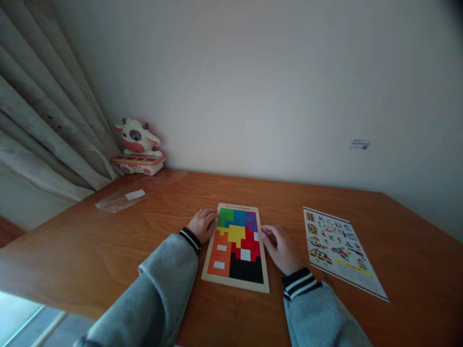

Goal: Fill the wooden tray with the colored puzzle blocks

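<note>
A wooden tray puzzle [237,287] lies flat on the table, filled with green, blue, purple, yellow, red, orange and black block shapes. Several white patches show among the orange and red blocks; I cannot tell if they are gaps or pieces. My left hand [203,224] rests at the tray's upper left edge, fingers stretched toward the frame and touching it. On the opposite side, my right hand [283,249] lies beside the right edge, fingers loosely bent with thumb and forefinger apart. Nothing is visible between the fingers of either hand.
A printed sheet of block patterns [338,250] lies to the right on the brown table [144,246]. Clear plastic wrapping [115,201] with a white label lies at the left. Behind it, a toy cow with a keyboard [138,144] stands by the curtain [47,96] and wall.
</note>
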Available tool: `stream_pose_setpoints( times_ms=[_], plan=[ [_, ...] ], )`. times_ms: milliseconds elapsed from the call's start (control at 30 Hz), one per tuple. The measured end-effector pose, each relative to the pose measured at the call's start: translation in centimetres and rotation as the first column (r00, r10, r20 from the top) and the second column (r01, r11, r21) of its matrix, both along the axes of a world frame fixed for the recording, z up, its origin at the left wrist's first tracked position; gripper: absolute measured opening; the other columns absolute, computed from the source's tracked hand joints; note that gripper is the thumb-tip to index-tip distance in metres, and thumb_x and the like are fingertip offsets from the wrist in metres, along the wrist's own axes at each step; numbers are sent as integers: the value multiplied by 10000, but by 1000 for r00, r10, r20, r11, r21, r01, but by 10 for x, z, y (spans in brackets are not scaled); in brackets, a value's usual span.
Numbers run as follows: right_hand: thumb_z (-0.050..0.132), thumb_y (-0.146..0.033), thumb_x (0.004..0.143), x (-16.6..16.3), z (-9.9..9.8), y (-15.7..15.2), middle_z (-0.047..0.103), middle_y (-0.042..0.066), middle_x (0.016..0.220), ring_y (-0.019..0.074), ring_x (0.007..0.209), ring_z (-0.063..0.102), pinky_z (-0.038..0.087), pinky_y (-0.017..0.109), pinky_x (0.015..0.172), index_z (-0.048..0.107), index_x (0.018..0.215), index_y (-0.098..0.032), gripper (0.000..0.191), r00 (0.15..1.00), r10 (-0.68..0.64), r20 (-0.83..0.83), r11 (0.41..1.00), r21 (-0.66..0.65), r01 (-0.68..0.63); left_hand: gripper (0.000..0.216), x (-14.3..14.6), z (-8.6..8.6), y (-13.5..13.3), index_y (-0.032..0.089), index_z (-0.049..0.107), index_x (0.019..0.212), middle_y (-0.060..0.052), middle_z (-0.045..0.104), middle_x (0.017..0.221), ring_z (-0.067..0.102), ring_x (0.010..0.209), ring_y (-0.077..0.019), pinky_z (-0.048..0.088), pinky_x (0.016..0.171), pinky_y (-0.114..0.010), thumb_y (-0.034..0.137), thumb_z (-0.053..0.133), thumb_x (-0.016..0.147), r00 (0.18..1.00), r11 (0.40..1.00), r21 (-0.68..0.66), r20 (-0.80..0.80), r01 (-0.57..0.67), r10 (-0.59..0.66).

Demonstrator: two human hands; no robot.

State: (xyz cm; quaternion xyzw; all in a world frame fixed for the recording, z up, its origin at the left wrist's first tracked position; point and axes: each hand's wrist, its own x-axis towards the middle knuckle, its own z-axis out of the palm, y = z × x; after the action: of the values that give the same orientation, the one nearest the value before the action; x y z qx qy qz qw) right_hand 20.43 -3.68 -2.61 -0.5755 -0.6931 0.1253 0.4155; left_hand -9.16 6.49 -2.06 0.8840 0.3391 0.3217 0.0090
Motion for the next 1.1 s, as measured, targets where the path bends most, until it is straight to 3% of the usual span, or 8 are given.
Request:
stream_pose_setpoints(
  times_ms=[133,233,333,567,700,800,1100],
  plan=[
    [528,-419,910,-8,7,-20,624,97,1294,264,1200,560,434,473,1043,602,1268,-239,407,984,108,139,994,22,-112,272,-9,-3,-8,169,647,1092,-110,699,1072,651,969,-227,531,890,-408,199,454,903,999,1000,-7,-48,5,-5],
    [499,-432,932,-21,13,-41,534,69,1418,263,1324,459,380,477,1101,570,1335,-264,442,928,228,296,973,-34,-228,280,-10,-7,-21,166,660,1081,-122,694,1120,657,1003,-233,543,896,-409,213,441,912,997,1000,13,-68,24,-23],
    [445,-450,956,-33,14,-62,507,69,1440,268,1354,426,354,497,1120,564,1346,-237,459,896,238,375,971,-96,-218,301,-10,-12,-37,164,669,1073,-131,682,1158,660,1017,-237,551,900,-420,209,416,917,997,999,28,-76,17,-15],
    [445,-484,949,-44,-4,-120,442,59,1485,271,1337,453,382,466,1109,513,1389,-242,506,906,43,421,999,-29,-34,350,-12,-15,-101,119,651,1156,-158,666,1194,655,1055,-273,561,912,-447,209,413,916,994,995,50,-64,-82,85],
    [471,-522,927,-48,-22,-150,501,72,1437,299,1277,520,439,469,1051,522,1382,-217,550,864,-131,486,991,98,95,311,-20,-15,-153,170,680,1103,-108,689,1166,669,1035,-229,572,916,-380,237,430,931,981,981,8,16,-192,192],
    [509,-544,901,-54,-36,-163,562,85,1376,327,1216,572,452,492,1004,562,1338,-208,554,829,-229,510,966,225,128,293,-26,-19,-182,217,675,1128,-72,681,1199,655,1075,-257,560,941,-447,286,487,915,954,953,46,9,-300,300],
    [479,-516,929,-61,-44,-172,610,95,1325,290,1124,639,425,449,981,434,1420,-186,594,824,-353,442,894,421,157,381,-29,-36,-199,166,603,1251,-89,601,1324,589,1195,-270,543,978,-457,281,486,908,926,901,255,-51,-350,374]
  ],
)
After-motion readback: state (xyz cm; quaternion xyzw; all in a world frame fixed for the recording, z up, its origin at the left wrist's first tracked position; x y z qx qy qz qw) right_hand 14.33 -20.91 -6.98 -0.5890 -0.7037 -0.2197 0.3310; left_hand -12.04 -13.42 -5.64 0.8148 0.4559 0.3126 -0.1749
